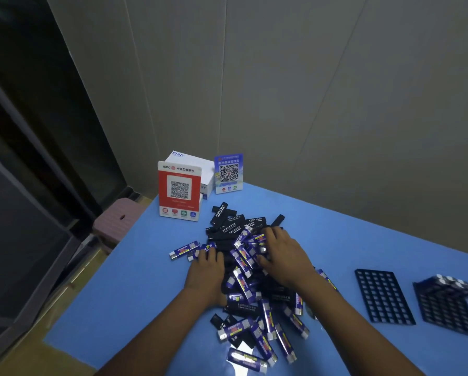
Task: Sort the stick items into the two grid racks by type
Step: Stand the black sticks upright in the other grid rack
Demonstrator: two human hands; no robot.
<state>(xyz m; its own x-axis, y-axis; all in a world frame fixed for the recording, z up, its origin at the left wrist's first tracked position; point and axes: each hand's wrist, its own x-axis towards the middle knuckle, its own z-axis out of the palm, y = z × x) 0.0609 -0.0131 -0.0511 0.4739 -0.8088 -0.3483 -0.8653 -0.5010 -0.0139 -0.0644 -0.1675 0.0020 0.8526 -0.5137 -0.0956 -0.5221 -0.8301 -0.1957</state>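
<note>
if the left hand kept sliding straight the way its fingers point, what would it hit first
Probably the purple stick lying apart at the pile's left edge; the left hand's fingers point up-left toward it. Depth is unclear, so it might pass beside it.

Left arm: extended from the 6 o'clock edge toward 12 o'clock, forearm bare, wrist held straight.
Left hand (pixel 206 270): laid palm down, back turned to the camera, fingers pointed toward 11 o'clock and lightly bent; whether anything is gripped cannot be told.
Right arm: brought in from 5 o'clock, angled toward 11 o'clock, forearm bare.
Right hand (pixel 284 256): held palm down at 2 o'clock of the left hand, the two apart, fingers spread and curled downward; a grip cannot be confirmed.
</note>
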